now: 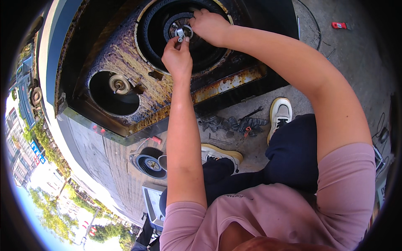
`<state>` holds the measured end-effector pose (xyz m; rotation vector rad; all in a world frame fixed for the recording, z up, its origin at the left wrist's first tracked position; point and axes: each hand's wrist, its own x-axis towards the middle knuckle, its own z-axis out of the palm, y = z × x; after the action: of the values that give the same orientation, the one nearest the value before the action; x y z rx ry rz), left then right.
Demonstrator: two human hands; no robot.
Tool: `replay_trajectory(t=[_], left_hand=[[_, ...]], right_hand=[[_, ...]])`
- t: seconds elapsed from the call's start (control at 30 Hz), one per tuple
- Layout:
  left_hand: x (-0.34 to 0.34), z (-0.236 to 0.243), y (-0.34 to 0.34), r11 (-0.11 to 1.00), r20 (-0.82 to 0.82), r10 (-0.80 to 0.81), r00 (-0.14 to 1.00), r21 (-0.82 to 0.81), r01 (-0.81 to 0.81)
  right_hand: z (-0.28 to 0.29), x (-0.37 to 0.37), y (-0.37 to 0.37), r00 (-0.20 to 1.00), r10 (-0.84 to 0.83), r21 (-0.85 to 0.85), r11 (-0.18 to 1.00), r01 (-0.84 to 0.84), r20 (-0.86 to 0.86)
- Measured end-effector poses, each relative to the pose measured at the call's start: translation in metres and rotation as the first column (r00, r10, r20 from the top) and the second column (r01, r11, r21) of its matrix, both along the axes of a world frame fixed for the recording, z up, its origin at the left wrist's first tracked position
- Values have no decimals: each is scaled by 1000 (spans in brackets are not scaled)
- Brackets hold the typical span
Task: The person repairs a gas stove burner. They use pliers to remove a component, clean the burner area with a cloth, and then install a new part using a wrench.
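In front of me stands a rusty, grimy metal stove top [125, 54] with two round openings. Inside the larger opening sits a black round burner [155, 37] with a metal centre. My left hand [178, 58] pinches a small shiny metal fitting [180, 32] with a round end, held over the burner's centre. Reaching in from the right, my right hand [211, 28] has its fingers curled down by the burner's centre. Whatever its fingertips grip is hidden. The smaller opening holds a round brass-coloured burner part [119, 84].
Dark gloves or rags [234, 123] and a wrench [253, 111] lie on the concrete near my shoes. A round blue-black part [150, 163], a red-handled tool [155, 140] and a grey tray [151, 201] are at lower left. A red device [340, 25] lies far right, beyond a black cable [317, 25].
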<state>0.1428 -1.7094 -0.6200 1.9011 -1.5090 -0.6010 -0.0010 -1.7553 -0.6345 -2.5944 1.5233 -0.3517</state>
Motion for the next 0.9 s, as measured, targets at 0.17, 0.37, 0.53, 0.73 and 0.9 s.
replay_trajectory(t=[0.17,0.37,0.53,0.73,0.9], left_hand=[[-1,0,0,1000,-8,3,1000,4,-3],[1,-1,-1,1000,-13,-7,1000,-9,6],[-1,1,0,1000,-23,1,1000,10,-1],[2,0,0,999,-22,10,1000,33,-9],[1,2,-1,999,-4,12,1000,38,-12]], right_hand=[[1,1,-4,998,33,6,999,-33,-55],[0,2,2,998,-44,-27,999,42,-53],[-1,2,-1,997,4,3,1000,-4,-79],[0,1,0,999,-3,-33,999,1,-37],[3,6,-1,994,17,18,1000,-15,-111]])
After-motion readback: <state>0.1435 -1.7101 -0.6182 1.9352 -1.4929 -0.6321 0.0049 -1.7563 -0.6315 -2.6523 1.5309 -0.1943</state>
